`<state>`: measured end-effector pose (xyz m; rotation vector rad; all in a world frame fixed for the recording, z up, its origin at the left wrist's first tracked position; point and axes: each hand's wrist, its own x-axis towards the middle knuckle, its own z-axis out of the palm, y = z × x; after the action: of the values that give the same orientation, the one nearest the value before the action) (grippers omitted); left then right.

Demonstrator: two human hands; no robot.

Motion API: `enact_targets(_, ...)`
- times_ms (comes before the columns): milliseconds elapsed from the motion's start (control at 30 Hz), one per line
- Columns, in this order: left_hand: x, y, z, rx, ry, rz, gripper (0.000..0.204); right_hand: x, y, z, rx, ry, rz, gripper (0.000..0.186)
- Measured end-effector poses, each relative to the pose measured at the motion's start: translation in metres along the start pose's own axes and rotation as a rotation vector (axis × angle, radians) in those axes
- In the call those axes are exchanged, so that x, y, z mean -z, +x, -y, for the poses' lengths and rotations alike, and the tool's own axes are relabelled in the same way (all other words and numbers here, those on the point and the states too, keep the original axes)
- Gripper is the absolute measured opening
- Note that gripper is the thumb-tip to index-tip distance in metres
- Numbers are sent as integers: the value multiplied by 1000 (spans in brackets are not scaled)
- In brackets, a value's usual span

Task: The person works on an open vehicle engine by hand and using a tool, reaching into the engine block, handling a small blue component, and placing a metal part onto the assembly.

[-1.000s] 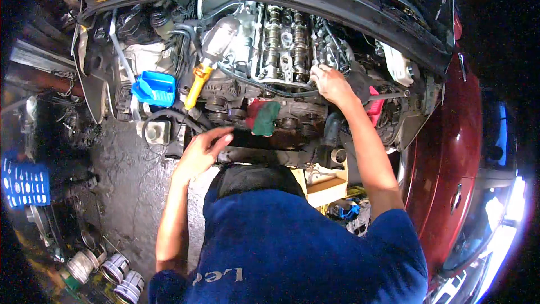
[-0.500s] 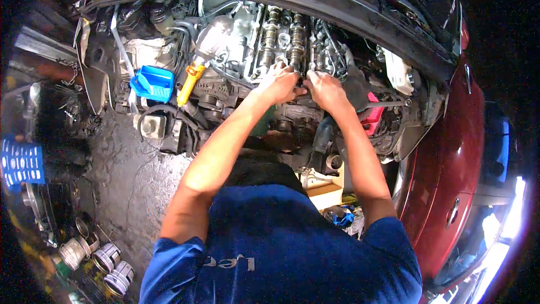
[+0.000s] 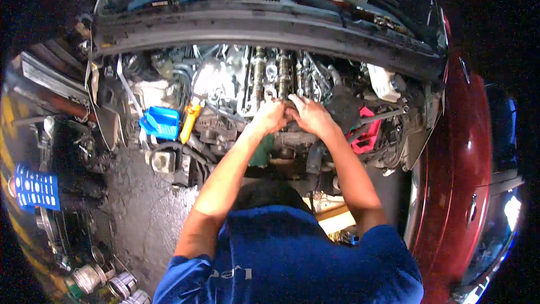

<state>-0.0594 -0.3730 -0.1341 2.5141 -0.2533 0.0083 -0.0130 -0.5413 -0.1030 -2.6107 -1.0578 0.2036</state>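
Both of my hands meet at the front end of the open engine's camshaft housing (image 3: 260, 73). My left hand (image 3: 270, 114) is closed, its fingers curled at the housing's near edge. My right hand (image 3: 308, 114) is beside it, fingers bent and pressed on the same spot. I cannot make out what either holds, as the fingers hide it. A yellow light tool (image 3: 189, 124) stands left of my hands, and a green rag (image 3: 262, 152) shows below them.
A blue plastic tray (image 3: 160, 124) sits on the left of the engine bay, a red object (image 3: 365, 135) on the right. A dark red car (image 3: 447, 208) flanks me at right. Metal cans (image 3: 87, 277) lie at lower left; a cardboard box (image 3: 332, 217) is low at the front.
My left hand moved up and right from below the engine to join my right hand at the camshafts. My right hand shifted left. The view has also shifted, the engine now appearing lower.
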Motion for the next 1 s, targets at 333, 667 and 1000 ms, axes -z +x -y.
enact_targets(333,25,-13,-2,4,8,-102,54,42,-60,20,-87,159,-381,55)
enact_targets(667,294,29,66,-130,462,-940,28,41,-159,31,-386,267,-502,32)
enact_targets(1000,323,60,87,53,662,-618,22,60,-134,86,-207,412,-608,22)
